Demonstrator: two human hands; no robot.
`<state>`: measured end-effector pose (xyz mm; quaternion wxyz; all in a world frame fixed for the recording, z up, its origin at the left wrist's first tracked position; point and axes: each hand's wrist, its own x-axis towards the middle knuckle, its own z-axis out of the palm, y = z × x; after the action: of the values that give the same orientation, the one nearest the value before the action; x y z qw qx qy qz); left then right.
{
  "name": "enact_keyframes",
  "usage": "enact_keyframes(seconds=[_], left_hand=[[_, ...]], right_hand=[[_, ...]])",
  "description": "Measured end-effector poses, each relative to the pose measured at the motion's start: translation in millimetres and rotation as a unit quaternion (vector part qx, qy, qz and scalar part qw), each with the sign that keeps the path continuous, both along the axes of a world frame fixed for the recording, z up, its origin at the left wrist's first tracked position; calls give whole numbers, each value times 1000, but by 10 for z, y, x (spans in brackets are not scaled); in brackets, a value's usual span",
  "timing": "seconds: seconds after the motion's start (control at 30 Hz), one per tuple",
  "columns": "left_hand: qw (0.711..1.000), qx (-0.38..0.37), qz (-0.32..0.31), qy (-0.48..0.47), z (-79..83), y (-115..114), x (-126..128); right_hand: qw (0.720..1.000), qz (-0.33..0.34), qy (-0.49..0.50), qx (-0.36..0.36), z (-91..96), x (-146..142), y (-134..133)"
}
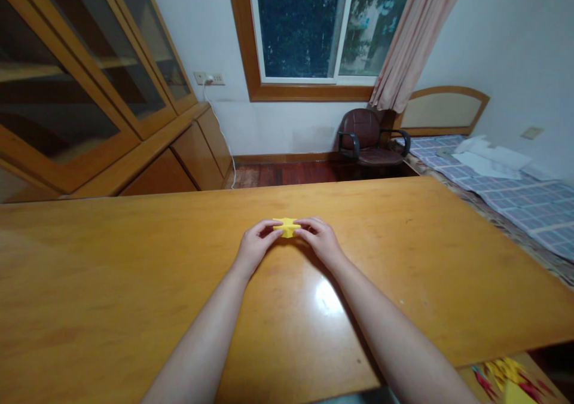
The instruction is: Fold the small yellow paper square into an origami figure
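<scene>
A small yellow folded paper piece (286, 227) with pointed edges lies on the wooden table (134, 260), near its middle. My left hand (255, 244) pinches the piece's left side with curled fingers. My right hand (319, 238) pinches its right side the same way. Both forearms reach forward across the glossy tabletop, and the paper sits low against the wood between my fingertips.
A wooden cabinet with glass doors (85, 93) stands at the left. Behind the table are a window (314, 27), a dark armchair (370, 138) and a bed with a checked cover (515, 195). Yellow and red paper pieces (506, 374) lie at the lower right.
</scene>
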<state>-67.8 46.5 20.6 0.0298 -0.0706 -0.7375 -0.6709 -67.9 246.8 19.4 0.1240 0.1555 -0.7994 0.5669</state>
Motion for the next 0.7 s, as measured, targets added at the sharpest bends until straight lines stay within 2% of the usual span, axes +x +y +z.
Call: enact_keyframes(seconds=[0.2, 0.7], left_hand=[[1000, -16, 3, 11, 8, -3, 4], [999, -37, 4, 13, 12, -6, -5]], right_hand=[[999, 1, 31, -21, -28, -2, -9], [999, 15, 19, -29, 21, 21, -29]])
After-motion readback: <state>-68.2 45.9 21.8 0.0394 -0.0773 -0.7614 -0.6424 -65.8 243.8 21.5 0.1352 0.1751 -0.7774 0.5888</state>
